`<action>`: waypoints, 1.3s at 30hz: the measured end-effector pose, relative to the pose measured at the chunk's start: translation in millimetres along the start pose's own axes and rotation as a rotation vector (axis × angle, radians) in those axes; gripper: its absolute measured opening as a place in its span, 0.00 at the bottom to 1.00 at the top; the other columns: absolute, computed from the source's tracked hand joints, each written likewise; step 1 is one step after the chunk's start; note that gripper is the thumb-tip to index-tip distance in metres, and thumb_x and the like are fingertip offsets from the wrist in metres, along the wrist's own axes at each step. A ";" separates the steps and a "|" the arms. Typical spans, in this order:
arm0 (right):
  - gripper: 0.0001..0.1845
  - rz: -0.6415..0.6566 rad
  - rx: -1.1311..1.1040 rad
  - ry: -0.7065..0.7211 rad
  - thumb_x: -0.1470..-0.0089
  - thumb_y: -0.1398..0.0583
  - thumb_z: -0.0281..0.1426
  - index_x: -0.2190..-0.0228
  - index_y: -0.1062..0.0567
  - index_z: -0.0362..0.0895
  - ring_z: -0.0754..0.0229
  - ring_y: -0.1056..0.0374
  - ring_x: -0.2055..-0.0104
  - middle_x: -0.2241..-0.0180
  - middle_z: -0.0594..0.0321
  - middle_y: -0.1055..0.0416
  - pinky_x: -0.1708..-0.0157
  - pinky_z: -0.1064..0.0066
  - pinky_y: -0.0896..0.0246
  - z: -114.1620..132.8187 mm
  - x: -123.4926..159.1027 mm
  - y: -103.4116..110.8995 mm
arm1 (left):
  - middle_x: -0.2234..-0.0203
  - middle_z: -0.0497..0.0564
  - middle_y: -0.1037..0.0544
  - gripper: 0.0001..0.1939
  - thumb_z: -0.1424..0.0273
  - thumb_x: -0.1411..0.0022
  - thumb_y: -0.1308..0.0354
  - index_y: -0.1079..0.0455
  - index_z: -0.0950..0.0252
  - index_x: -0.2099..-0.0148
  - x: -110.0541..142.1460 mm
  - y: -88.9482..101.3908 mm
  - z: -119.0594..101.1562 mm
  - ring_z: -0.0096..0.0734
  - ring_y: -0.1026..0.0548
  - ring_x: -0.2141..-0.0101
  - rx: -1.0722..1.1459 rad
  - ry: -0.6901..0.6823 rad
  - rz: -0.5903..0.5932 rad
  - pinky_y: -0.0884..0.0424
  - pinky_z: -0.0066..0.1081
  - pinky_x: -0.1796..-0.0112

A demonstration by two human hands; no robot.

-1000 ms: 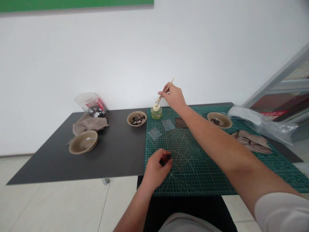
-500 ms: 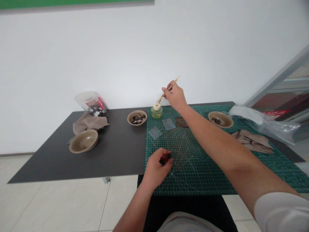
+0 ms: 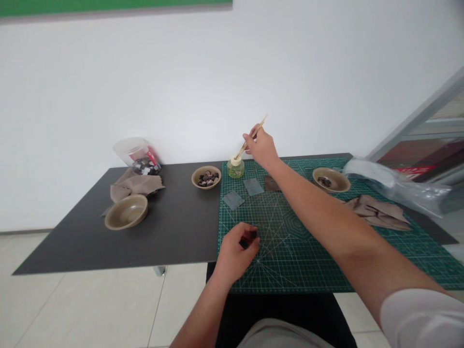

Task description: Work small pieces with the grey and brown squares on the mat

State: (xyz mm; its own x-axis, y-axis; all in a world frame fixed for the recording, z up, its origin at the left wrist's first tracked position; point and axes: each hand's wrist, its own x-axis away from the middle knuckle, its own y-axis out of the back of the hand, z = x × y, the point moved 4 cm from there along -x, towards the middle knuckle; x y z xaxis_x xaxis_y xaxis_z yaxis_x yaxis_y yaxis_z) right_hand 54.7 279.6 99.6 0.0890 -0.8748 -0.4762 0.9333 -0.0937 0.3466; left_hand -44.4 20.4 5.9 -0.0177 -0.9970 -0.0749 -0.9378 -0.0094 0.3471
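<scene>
Over the far side of the mat, my right hand (image 3: 261, 145) pinches a few thin wooden sticks (image 3: 259, 127), held slanted. Their lower ends reach into the cream-coloured neck of a small glass jar (image 3: 236, 170) with yellow-green liquid. Near the front, my left hand (image 3: 237, 251) curls its thumb and fingers around a small dark block (image 3: 253, 235), mostly hidden by the fingers. Between the hands, two greyish square pieces (image 3: 233, 200) lie on the green cutting mat (image 3: 275, 270). A brown flat piece (image 3: 271, 183) is partly covered by my right forearm.
A bowl of small dark and pale blocks (image 3: 206, 177) stands left of the jar. Further left are a bowl (image 3: 126, 212), a brown cloth (image 3: 139, 186) and a clear tub (image 3: 137, 153). At right sit another bowl (image 3: 337, 180), a crumpled cloth (image 3: 380, 212) and clear plastic (image 3: 395, 181).
My right hand and the sticks have moved slightly down and left, and the sticks' ends now sit in the jar's neck. My left hand keeps its place.
</scene>
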 end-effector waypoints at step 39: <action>0.12 -0.001 0.070 0.044 0.41 0.40 0.32 0.55 0.33 0.46 0.56 0.27 0.65 0.68 0.62 0.28 0.64 0.60 0.26 13.8 -6.4 -3.1 | 0.75 0.43 0.30 0.05 0.71 0.42 0.42 0.29 0.61 0.61 -2.5 -4.3 1.6 0.25 0.31 0.73 0.004 -0.029 -0.022 0.35 0.27 0.68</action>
State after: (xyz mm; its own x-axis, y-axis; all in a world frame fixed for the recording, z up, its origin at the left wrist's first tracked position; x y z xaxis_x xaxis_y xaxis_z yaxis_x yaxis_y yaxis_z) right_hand 46.5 278.9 112.8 0.1042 -0.8532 -0.5110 0.9070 -0.1293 0.4008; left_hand -40.8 23.1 3.1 -0.0067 -0.9939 -0.1097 -0.9393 -0.0314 0.3416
